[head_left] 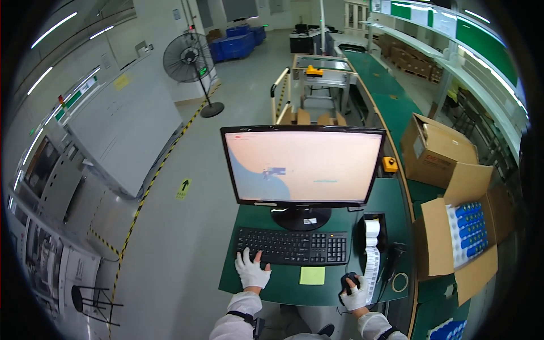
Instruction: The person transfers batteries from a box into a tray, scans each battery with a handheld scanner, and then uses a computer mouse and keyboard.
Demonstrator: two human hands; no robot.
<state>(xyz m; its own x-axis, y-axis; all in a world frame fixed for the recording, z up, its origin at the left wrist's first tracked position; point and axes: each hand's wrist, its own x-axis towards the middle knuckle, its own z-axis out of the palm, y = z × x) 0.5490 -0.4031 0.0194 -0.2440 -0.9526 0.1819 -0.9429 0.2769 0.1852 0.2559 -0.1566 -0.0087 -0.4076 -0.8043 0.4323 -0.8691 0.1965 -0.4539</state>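
My left hand (252,271), in a white glove with bare fingertips, lies with its fingers spread over the left end of a black keyboard (300,245). My right hand (355,296), gloved the same way, is wrapped over a black computer mouse (351,280) near the front edge of the green desk (229,266). Behind the keyboard stands a lit monitor (303,164) on a round black base. A yellow sticky note pad (312,276) lies between my hands. Beside the mouse, a strip of white labels (371,269) runs down from a roll (372,228) in a black holder.
Right of the labels lie a dark handheld scanner (392,258) and a tape ring (400,282). An open carton (433,238) holds blue-and-white items in rows; a second carton (436,150) stands behind it. A yellow button box (389,165) sits beside the monitor. A fan (189,56) stands far left.
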